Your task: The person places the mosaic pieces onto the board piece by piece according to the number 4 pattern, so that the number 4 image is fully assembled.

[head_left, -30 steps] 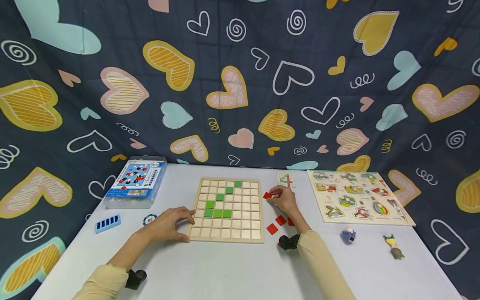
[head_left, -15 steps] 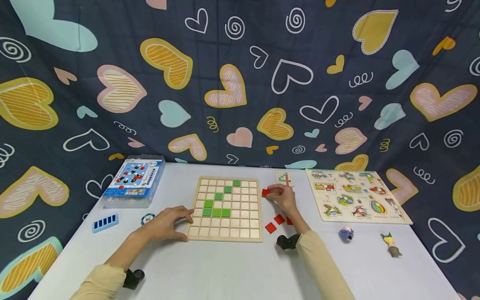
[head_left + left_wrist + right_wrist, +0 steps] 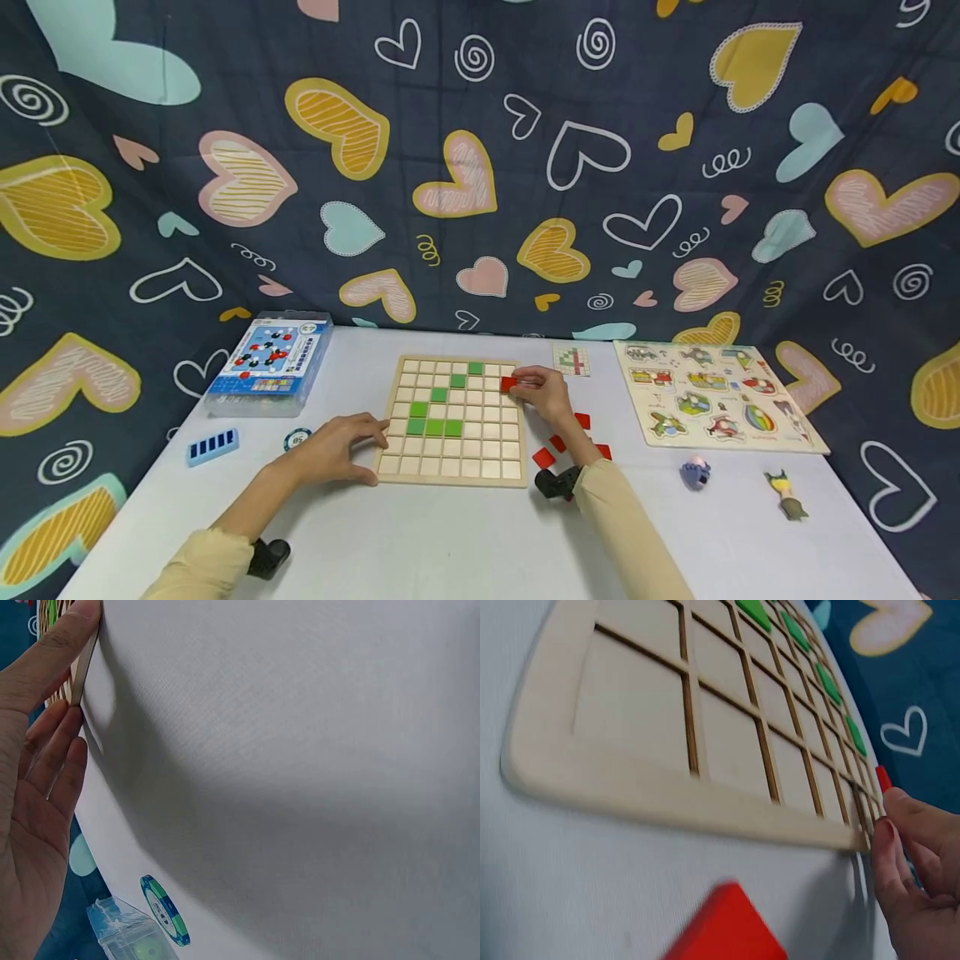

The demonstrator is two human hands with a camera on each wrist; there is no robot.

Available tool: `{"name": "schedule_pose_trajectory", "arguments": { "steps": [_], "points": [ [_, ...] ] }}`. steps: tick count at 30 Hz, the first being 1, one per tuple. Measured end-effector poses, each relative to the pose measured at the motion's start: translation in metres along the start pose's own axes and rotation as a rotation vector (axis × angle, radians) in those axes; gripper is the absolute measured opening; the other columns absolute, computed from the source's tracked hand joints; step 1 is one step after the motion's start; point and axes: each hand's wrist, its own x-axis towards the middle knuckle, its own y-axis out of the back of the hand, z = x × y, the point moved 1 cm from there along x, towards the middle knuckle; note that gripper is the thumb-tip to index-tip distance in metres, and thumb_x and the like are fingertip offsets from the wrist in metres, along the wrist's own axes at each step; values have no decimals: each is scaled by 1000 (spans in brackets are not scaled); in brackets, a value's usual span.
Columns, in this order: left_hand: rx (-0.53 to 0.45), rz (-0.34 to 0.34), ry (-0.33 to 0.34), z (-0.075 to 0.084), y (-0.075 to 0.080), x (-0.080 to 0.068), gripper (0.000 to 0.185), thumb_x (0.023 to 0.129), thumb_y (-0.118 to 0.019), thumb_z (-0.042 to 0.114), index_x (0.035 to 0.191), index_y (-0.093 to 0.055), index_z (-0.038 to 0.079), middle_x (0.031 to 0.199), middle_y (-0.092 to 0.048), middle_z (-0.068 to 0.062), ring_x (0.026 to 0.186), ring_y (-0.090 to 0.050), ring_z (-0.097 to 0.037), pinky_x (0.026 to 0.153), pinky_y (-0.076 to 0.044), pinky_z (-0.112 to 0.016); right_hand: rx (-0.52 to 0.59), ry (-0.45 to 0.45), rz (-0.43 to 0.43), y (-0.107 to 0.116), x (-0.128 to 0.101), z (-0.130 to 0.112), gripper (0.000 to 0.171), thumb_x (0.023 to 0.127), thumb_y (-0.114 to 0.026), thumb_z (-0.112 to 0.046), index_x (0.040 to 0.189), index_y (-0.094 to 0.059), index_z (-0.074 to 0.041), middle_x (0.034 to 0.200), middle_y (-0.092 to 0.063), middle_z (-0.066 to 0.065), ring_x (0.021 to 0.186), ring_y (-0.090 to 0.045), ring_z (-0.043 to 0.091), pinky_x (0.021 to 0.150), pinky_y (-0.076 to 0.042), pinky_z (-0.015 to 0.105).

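A wooden grid board (image 3: 450,454) lies on the white table, with several green tiles (image 3: 435,427) set in its cells. My right hand (image 3: 519,385) pinches a red tile (image 3: 509,383) just over the board's right-hand columns near the far edge. In the right wrist view the fingertips (image 3: 900,840) hold that red tile (image 3: 883,778) at the edge of the board (image 3: 630,712). My left hand (image 3: 369,450) rests against the board's near left corner, thumb (image 3: 56,649) on the edge, fingers straight. Loose red tiles (image 3: 543,457) lie right of the board.
A clear box with a blue lid (image 3: 272,360) stands at the back left, with a blue rack (image 3: 213,446) and a poker chip (image 3: 298,437) nearer. A pattern card (image 3: 572,360), a peg puzzle (image 3: 716,396) and two small figures (image 3: 695,472) lie to the right.
My right hand has carried the red tile leftwards, from the table beside the board to over the board's right columns. The left hand has stayed at the corner.
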Motion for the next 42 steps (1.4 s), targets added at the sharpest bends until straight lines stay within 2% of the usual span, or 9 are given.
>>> {"name": "schedule_pose_trajectory", "arguments": {
  "steps": [8,16,19,25,33,42],
  "points": [
    [-6,-29,25,2,0,2,40,68,-85,37,98,-67,18,126,-60,-15,114,-57,-33,97,-45,-50,-56,74,-35,-18,4,-5,24,79,-71,8,103,-68,9,97,-70,23,88,-68,33,73,-57,31],
    [-12,-14,15,3,0,1,40,68,-84,37,99,-67,18,127,-60,-15,114,-57,-31,97,-45,-49,-199,153,-52,-30,11,-9,23,76,-75,6,98,-70,5,92,-71,21,81,-69,31,70,-58,34],
    [-13,-20,27,4,1,1,40,68,-84,38,99,-67,18,129,-59,-15,115,-56,-32,98,-44,-50,-219,180,-58,-32,12,-11,22,76,-75,6,98,-70,6,93,-71,21,81,-69,31,70,-58,35],
    [-4,-22,37,3,1,1,41,68,-84,38,99,-67,19,130,-59,-14,117,-55,-32,99,-44,-50,-211,194,-69,-35,14,-11,22,77,-73,9,98,-68,8,93,-70,22,81,-69,33,70,-58,34],
    [-11,-14,48,2,1,-1,40,68,-84,38,100,-67,19,130,-59,-12,117,-55,-32,99,-43,-50,-168,170,-77,-40,16,-8,23,77,-73,9,100,-67,8,93,-70,21,83,-70,32,71,-58,35],
    [16,10,1,0,1,1,39,67,-85,37,98,-67,19,128,-60,-14,114,-57,-32,97,-45,-50,-108,149,-90,-40,15,-10,23,79,-71,9,101,-66,9,93,-70,22,86,-69,33,75,-58,35]
  ]
}}
